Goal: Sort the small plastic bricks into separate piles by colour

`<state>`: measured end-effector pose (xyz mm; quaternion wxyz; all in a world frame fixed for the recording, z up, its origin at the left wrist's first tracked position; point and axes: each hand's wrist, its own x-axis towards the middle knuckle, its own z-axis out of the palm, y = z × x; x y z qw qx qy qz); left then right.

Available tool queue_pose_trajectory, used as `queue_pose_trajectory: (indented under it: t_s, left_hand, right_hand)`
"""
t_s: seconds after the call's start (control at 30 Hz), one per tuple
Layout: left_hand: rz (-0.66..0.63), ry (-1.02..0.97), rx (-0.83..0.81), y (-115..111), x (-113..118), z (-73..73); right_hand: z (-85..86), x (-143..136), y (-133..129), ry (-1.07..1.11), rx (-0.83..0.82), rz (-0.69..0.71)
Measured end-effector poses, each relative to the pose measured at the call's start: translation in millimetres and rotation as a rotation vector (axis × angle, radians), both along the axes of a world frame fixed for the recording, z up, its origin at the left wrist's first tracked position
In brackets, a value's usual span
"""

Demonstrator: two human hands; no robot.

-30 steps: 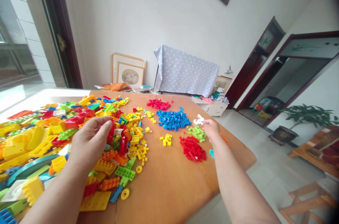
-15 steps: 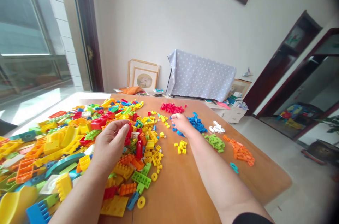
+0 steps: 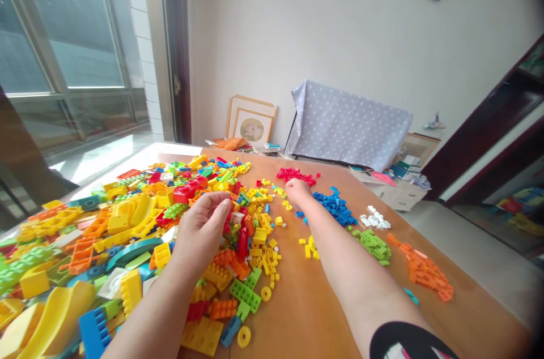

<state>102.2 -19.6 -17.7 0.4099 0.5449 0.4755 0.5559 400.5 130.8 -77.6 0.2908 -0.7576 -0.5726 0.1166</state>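
Note:
My left hand (image 3: 206,229) hovers over the near right part of a big mixed pile of toy building bricks (image 3: 140,217), close to a red brick (image 3: 242,242). Its fingers are loosely bent, the thumb is apart from the index finger, and I see nothing held. My right hand (image 3: 298,192) reaches across the table with curled fingers. It is just in front of a heap of small red bricks (image 3: 293,175), beside a few small yellow-green bricks (image 3: 278,191). Its fingertips are turned away, so anything in them is hidden. Blue bricks (image 3: 335,209) lie right of this hand.
Sorted by colour, yellow bricks (image 3: 310,247), white bricks (image 3: 374,218), green bricks (image 3: 373,246) and orange bricks (image 3: 427,269) form separate heaps on the wooden table (image 3: 293,308). A teal piece (image 3: 411,295) lies near my right forearm. Beyond the table stands a cloth-covered object (image 3: 352,124).
The view has turned left, so the scene sits farther right. My right hand has shifted slightly left over the table and its fingers look more curled. My left hand stays over the pile.

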Motion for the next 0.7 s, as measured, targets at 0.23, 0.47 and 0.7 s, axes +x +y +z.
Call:
queue_pose_trajectory:
  t_s: [0.23, 0.47, 0.7]
  left_hand:
    - [0.006, 0.013, 0.011, -1, 0, 1.6]
    - [-0.008, 0.015, 0.015, 1, 0, -2.6]
    - [0.006, 0.028, -0.003, -4, 2, 4.1]
  right_hand:
    - [-12.1, -9, 0, -0.069, -0.063, 0.039]
    - [-9.9, -15, -2, 0.081, -0.056, 0.103]
    - [12.5, -19, -34, 0.466, 0.017, 0.259]
